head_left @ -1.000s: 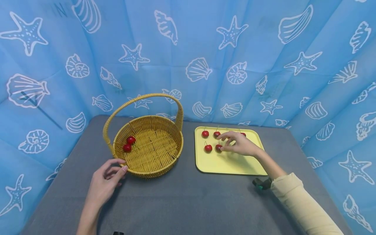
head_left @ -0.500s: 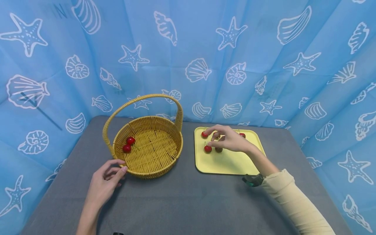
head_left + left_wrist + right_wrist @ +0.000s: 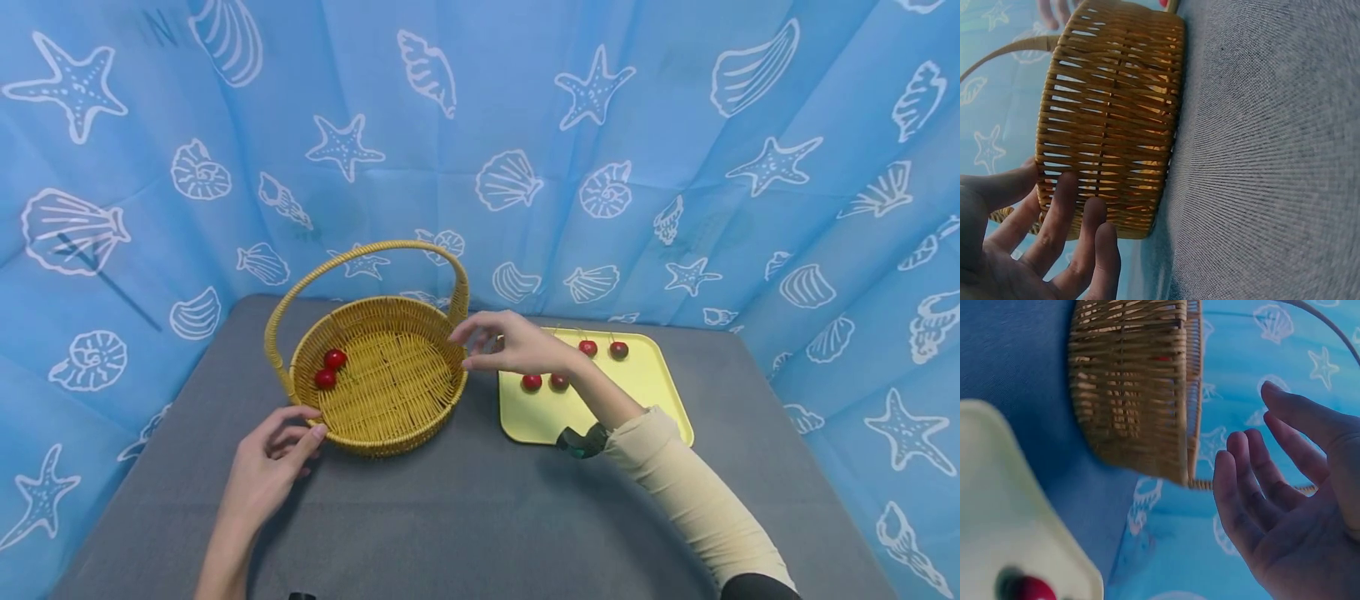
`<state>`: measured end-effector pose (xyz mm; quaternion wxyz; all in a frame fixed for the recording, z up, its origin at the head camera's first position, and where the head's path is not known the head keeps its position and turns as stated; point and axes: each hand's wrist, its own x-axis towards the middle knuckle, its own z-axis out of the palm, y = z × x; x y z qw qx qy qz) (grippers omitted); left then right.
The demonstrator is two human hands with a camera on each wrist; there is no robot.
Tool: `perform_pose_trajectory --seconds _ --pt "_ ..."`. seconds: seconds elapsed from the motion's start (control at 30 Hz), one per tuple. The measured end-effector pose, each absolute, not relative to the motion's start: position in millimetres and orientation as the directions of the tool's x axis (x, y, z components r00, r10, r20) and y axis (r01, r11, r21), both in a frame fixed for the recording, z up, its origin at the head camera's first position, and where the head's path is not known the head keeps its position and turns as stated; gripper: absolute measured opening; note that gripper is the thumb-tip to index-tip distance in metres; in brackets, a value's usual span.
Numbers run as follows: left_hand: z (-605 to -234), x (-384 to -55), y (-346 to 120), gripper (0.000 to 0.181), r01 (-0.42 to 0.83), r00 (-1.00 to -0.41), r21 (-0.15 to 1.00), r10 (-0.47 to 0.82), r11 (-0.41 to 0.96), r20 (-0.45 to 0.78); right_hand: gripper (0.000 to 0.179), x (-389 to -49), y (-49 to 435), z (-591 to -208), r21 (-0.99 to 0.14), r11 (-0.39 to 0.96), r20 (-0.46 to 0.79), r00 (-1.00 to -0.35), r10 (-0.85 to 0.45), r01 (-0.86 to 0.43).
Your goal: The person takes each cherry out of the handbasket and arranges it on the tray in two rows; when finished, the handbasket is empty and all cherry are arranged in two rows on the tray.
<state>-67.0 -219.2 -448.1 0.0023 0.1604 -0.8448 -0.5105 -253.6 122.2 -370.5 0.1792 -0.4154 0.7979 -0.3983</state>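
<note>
A yellow wicker basket (image 3: 390, 425) with a tall arched handle stands on the left of the table. Two red cherries (image 3: 330, 369) lie inside it, by the left wall. My left hand (image 3: 266, 462) holds the near left rim between thumb and fingers; in the left wrist view its other fingers (image 3: 1063, 206) lie along the woven side. Beside the basket's right rim, raised above the table, is my right hand (image 3: 513, 343), fingers loosely bent, and the right wrist view shows nothing between them. Several cherries (image 3: 588, 348) sit on the yellow tray (image 3: 615, 417), partly covered by my right hand and forearm.
A grey cloth (image 3: 450, 517) covers the table. Behind and at both sides hangs a blue curtain (image 3: 465, 108) with white shells and starfish. The basket handle (image 3: 367, 247) arches high over the basket.
My right hand has moved left from over the cherries on the tray to the basket's right rim. The left hand and the basket have stayed in place.
</note>
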Motion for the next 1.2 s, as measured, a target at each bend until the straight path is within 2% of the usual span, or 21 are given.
perform_pose_trajectory --seconds 0.27,0.5,0.67,1.0,1.2 --pt "-448.6 -67.4 -219.1 0.041 -0.275 -0.948 0.858 -0.273 0.434 -0.166 0.037 -268.9 69.8 -372.5 -0.755 0.3 0.03 -0.488 -0.873 -0.583" --pt "-448.1 -67.8 -218.7 0.039 -0.261 -0.951 0.867 -0.269 0.425 -0.154 0.041 -278.6 34.5 -370.3 -0.762 0.296 -0.017 -0.439 -0.898 -0.576" --pt "-448.6 -68.2 -218.6 0.04 -0.264 -0.95 0.862 -0.273 0.432 -0.154 0.039 -284.6 9.8 -369.7 -0.747 0.313 -0.038 -0.432 -0.901 -0.586" --pt "-450.9 -66.9 -218.7 0.042 -0.251 -0.952 0.87 -0.27 0.425 -0.143 0.036 -296.9 -27.5 -381.5 -0.78 0.343 -0.098 -0.439 -0.893 -0.524" --pt "-450.3 -67.8 -219.0 0.041 -0.254 -0.951 0.87 -0.274 0.423 -0.144 0.035 -304.2 -41.1 -394.9 -0.792 0.362 -0.108 -0.469 -0.877 -0.493"
